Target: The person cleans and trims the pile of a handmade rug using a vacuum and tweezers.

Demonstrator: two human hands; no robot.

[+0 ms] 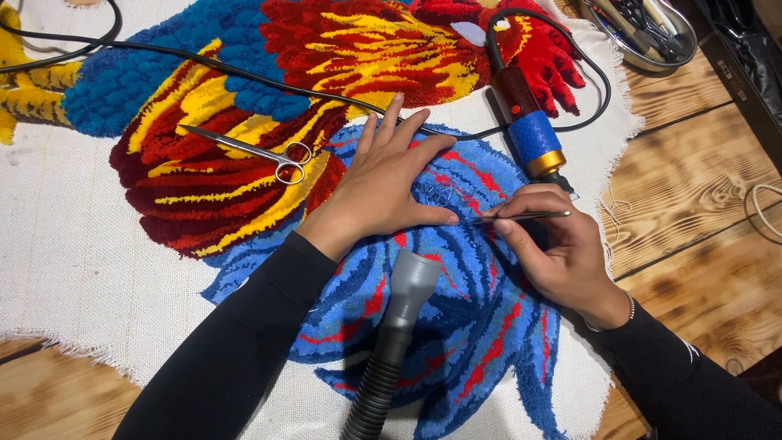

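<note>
A thin metal tool [521, 216] lies almost level at centre right of the frame, its long axis running left to right and its tip pointing left into the blue pile of the tufted rug [456, 318]. The right hand [554, 248] pinches it between thumb and curled fingers, wrist bent toward the lower right. The left hand [387, 183] lies flat on the rug just left of the tip, fingers spread and holding nothing. Scissors [257, 151] rest to the left, a grey vacuum hose [395, 342] below, and a blue-handled corded tool [529, 134] above.

Left hand [383, 191] flat on tufted rug [269, 122]; right hand [554, 244] pinches tweezers [521, 216].
</note>
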